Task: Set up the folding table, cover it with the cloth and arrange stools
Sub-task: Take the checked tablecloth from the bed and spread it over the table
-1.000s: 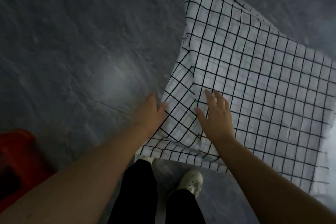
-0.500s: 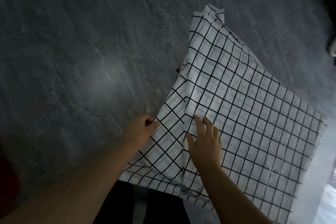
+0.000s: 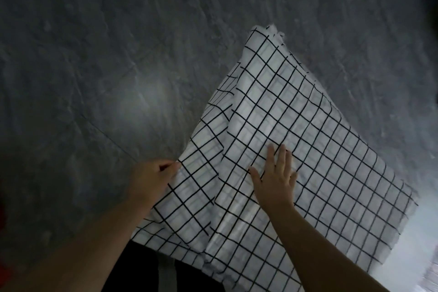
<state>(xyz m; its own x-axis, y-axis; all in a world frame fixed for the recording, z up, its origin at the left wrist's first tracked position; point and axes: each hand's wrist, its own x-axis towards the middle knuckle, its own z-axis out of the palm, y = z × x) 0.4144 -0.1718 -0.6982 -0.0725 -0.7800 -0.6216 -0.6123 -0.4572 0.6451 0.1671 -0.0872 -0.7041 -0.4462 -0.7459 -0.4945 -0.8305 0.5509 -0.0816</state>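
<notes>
left hand (image 3: 151, 180) now pinches the left edge of the cloth (image 3: 320, 149), where it lay open a second ago | right hand (image 3: 275, 182) flat, fingers spread, pressing on the cloth | checked cloth draped over a hidden surface above the grey floor (image 3: 118, 54), folded at its near-left corner

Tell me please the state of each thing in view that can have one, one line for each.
checked cloth: spread out, creased, with a fold along its left part; what lies under it is hidden.
left hand: pinches the cloth's left edge.
right hand: lies flat on the cloth, fingers straight.
</notes>
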